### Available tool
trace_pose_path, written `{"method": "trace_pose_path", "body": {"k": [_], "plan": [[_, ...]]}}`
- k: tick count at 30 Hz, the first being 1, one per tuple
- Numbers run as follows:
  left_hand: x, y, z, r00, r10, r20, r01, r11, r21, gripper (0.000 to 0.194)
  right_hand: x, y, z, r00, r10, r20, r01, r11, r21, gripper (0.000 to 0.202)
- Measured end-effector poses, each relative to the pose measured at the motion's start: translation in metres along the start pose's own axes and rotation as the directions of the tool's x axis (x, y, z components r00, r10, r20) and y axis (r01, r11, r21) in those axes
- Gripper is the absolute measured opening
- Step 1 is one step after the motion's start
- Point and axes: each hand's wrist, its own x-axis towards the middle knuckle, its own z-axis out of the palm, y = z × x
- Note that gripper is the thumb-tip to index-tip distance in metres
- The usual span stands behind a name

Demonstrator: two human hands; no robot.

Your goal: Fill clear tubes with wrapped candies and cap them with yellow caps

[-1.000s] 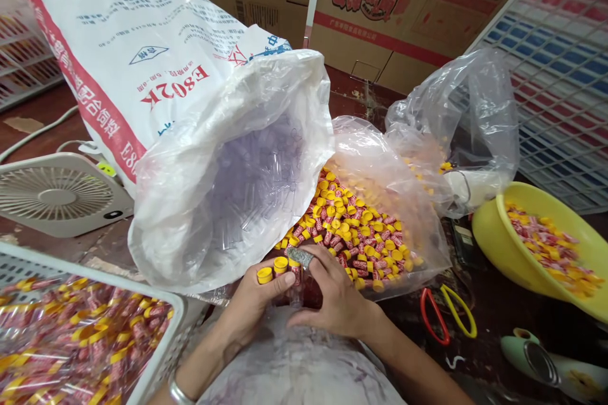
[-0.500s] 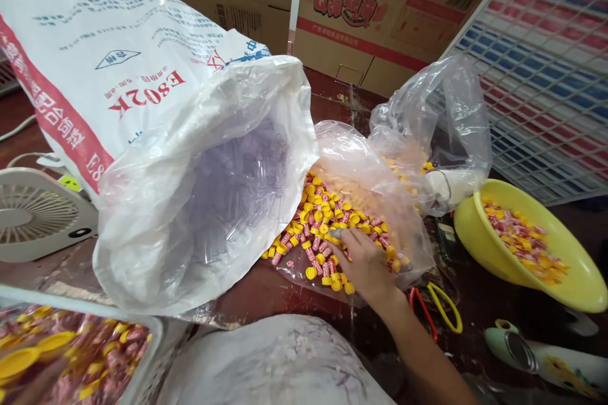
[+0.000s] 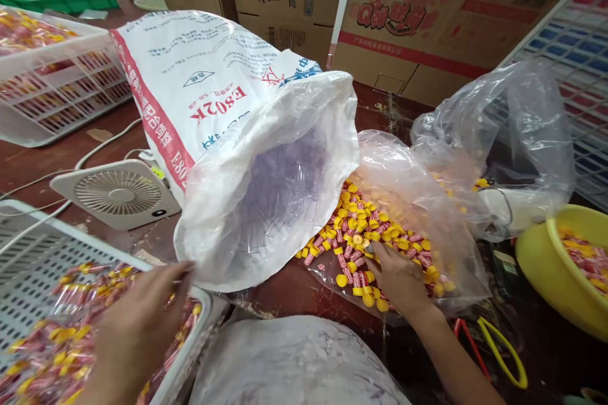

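Note:
My right hand (image 3: 398,275) reaches into a heap of small pink-patterned pieces with yellow caps (image 3: 349,237), its fingers extended and touching them. A greyish bit shows at its fingertips, too small to name. The heap spills from a clear plastic bag (image 3: 396,164) lying on the table. My left hand (image 3: 142,319) hovers above a pale plastic basket (image 3: 95,243) of clear tubes filled with pink and yellow pieces (image 3: 61,345). Motion blurs its partly curled fingers. Between my hands, a large white sack (image 3: 209,247) gapes toward me, with clear empty tubes (image 3: 280,196) inside.
A small fan (image 3: 121,193) stands left of the sack, with white cables beside it. Farther back is a white crate (image 3: 57,88) of filled tubes. To the right are a yellow bowl (image 3: 541,259) and yellow-and-red-handled scissors (image 3: 506,354). Cardboard boxes (image 3: 399,63) line the back.
The view has swung left, bringing more of the basket, fan and back crate into sight. My left hand now shows clearly over the basket. My right hand stays at the heap.

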Motion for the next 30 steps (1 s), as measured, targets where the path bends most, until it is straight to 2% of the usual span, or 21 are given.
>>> {"method": "trace_pose_path", "body": {"k": [1,2,4,6,8,10,14,16,18,20,22,26,28,30], "plan": [[0.008,0.022,0.009,0.992,0.103,0.071,-0.105,0.994,0.031,0.022,0.000,0.000,0.000,1.000,-0.001,-0.006,0.001,1.000,0.021,0.012],[0.018,0.045,0.018,0.977,0.149,0.153,-0.162,0.983,0.080,0.024,0.000,-0.001,0.001,1.000,0.000,-0.011,0.001,0.999,0.045,0.012],[0.040,0.081,0.035,0.946,0.055,0.320,-0.134,0.964,0.228,0.027,-0.001,-0.001,0.001,1.000,0.003,-0.018,-0.001,0.997,0.079,0.007],[0.060,0.099,0.049,0.924,-0.055,0.379,-0.077,0.943,0.324,0.029,-0.004,0.001,0.000,1.000,-0.002,-0.014,0.004,0.996,0.090,0.004],[0.074,0.102,0.057,0.919,-0.106,0.380,-0.039,0.934,0.355,0.034,-0.008,0.005,-0.002,1.000,-0.009,-0.001,0.009,0.994,0.106,0.006],[0.079,0.096,0.061,0.926,-0.097,0.364,-0.027,0.946,0.322,0.038,-0.012,0.009,-0.004,1.000,-0.006,-0.001,0.006,0.988,0.153,0.004],[0.064,0.086,0.063,0.936,-0.012,0.352,-0.061,0.979,0.194,0.037,-0.015,0.011,-0.008,0.997,0.025,-0.076,0.004,0.934,0.356,0.006],[0.052,0.089,0.064,0.934,0.041,0.355,-0.063,0.997,0.051,0.036,-0.011,0.005,-0.012,0.989,0.077,-0.129,0.002,0.851,0.525,0.008],[0.040,0.098,0.065,0.925,0.097,0.367,-0.017,0.977,-0.215,0.035,-0.004,-0.009,-0.020,0.973,0.173,-0.155,-0.011,0.703,0.711,0.010],[0.032,0.111,0.064,0.893,0.150,0.425,0.085,0.871,-0.484,0.033,0.007,-0.027,-0.030,0.958,0.251,-0.139,-0.011,0.519,0.855,0.015],[0.028,0.125,0.060,0.829,0.193,0.525,0.236,0.730,-0.641,0.030,0.018,-0.047,-0.041,0.962,0.246,-0.118,0.012,0.396,0.918,0.017],[0.028,0.147,0.048,0.704,0.270,0.657,0.534,0.409,-0.740,0.025,0.033,-0.073,-0.055,0.988,0.071,-0.134,0.100,0.358,0.929,0.007],[0.029,0.151,0.046,0.673,0.307,0.673,0.634,0.229,-0.738,0.023,0.033,-0.077,-0.057,0.991,-0.052,-0.120,0.131,0.353,0.926,0.009],[0.029,0.152,0.047,0.652,0.333,0.682,0.703,0.072,-0.707,0.024,0.029,-0.079,-0.054,0.978,-0.167,-0.126,0.183,0.392,0.901,0.025]]}}
